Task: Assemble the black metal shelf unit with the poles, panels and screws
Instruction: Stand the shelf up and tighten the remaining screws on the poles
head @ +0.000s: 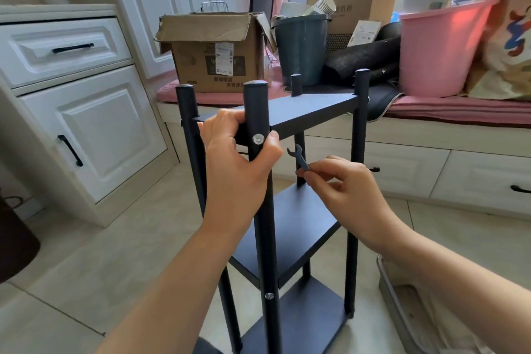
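Note:
The black metal shelf unit (311, 108) stands upright on the floor in front of me, with three panels fixed between four poles. My left hand (238, 158) grips the near front pole (257, 106) at the top panel's corner, fingers and thumb curled on either side of a silver screw (258, 139). A second silver screw (269, 296) shows lower on the same pole. My right hand (347, 184) pinches a small black wrench (298, 158) by its handle, its open jaw pointing up and left, a short way to the right of the top screw.
A white cabinet (71, 112) stands at the left. Behind the shelf runs a window bench with a pink cushion (459, 108), carrying cardboard boxes (215, 52), a dark bucket (301, 49) and a pink bucket (436, 49). A grey tray (402, 302) lies on the tiled floor at the right.

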Available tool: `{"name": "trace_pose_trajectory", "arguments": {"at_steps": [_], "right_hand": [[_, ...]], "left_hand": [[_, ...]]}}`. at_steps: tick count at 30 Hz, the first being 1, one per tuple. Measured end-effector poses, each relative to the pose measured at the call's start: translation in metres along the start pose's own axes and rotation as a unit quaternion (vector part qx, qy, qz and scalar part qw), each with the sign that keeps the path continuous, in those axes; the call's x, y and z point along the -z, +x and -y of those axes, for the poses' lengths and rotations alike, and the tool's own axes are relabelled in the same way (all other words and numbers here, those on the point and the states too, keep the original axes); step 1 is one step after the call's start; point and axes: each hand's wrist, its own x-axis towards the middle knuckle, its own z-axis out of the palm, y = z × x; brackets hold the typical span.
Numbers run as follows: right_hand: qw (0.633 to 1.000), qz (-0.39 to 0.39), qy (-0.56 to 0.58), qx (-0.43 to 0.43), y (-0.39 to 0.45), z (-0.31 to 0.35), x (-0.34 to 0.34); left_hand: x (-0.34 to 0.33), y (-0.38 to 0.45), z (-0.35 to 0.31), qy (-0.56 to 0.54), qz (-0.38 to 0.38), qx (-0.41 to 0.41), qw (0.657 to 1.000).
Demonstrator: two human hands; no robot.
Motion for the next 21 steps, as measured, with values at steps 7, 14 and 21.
{"name": "trace_pose_trajectory", "arguments": {"at_steps": [7,14,21], "right_hand": [[0.999,0.014,0.004,0.034,-0.002,0.013,-0.013],[0.999,0.021,-0.008,0.046,-0.002,0.021,-0.03],[0.999,0.028,0.022,0.025,0.001,0.032,-0.048]], "left_hand": [[0.016,0.009,0.015,-0.012,0.0,0.035,0.999],[0.035,0.011,0.028,0.027,0.008,0.045,0.999],[0.048,0.009,0.038,0.031,0.007,0.059,0.998]]}}
